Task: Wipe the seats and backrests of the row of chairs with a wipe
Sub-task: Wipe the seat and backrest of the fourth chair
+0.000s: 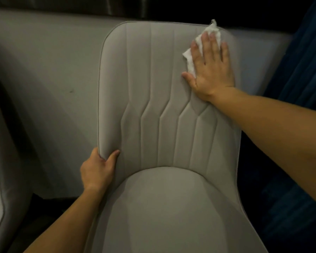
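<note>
The right hand (pixel 211 68) lies flat with fingers spread, pressing a crumpled white wipe (pixel 191 60) against the top right corner of the grey chair's backrest (pixel 153 92). The left hand (pixel 97 170) is clamped on the backrest's lower left edge, just above the seat (pixel 162 207).

So the chair (pixel 164 136) is a pale grey upholstered one with piping round the edge; the backrest (pixel 161 88) has vertical stitched channels that kink sideways about halfway down; corners are rounded; the seat (pixel 171 207) is smooth, plain, curved where it meets the back. The wipe (pixel 192 58) is white, crumpled and kinda ragged, pressed flat against the backrest's upper right part; one torn tip pokes up past the top edge. Lighting's dim, so the exact colour's hard to call.
</note>
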